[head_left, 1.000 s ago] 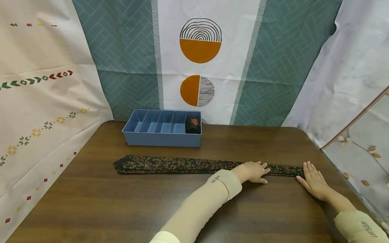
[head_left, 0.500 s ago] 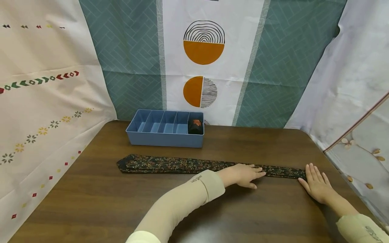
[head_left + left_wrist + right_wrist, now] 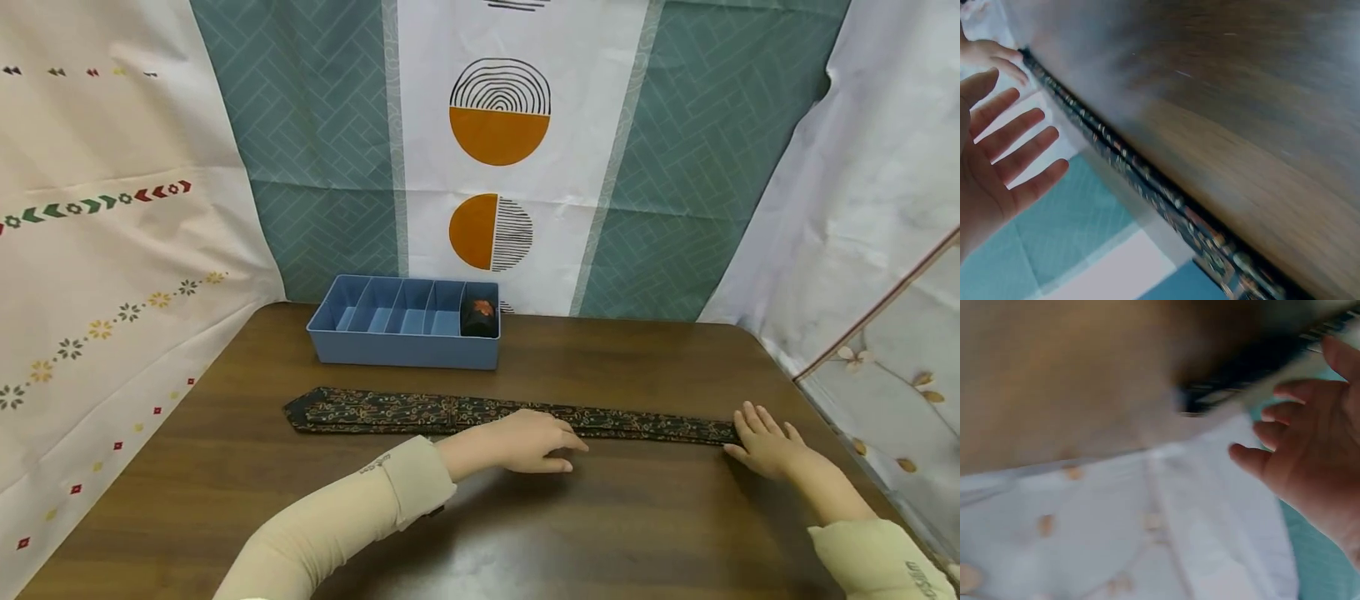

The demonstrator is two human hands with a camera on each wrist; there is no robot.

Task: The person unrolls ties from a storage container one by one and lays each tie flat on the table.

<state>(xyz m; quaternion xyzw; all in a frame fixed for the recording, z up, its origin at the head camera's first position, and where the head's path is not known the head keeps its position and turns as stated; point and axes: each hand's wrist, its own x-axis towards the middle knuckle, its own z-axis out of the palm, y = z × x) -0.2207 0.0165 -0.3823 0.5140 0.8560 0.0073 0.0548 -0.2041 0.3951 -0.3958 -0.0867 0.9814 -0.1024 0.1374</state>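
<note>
Two hands lie flat with fingers straight on a tie point(image 3: 450, 412), holding nothing: the left hand point(image 3: 525, 440) presses its middle, the right hand point(image 3: 761, 442) touches its narrow end. Beyond the left hand stands a blue box point(image 3: 405, 350).

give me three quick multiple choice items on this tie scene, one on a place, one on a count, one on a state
1. Where does the right hand rest?
A. in the organizer
B. at the tie's narrow end
C. at the tie's wide tip

2. How many compartments of the blue organizer hold something?
A. one
B. three
C. five

3. How does the tie lie?
A. rolled up
B. knotted
C. stretched flat on the table

Answers: 1 B, its fingers touch the narrow right end. 2 A, only the rightmost holds a dark roll. 3 C, it runs straight past the left hand.
</note>
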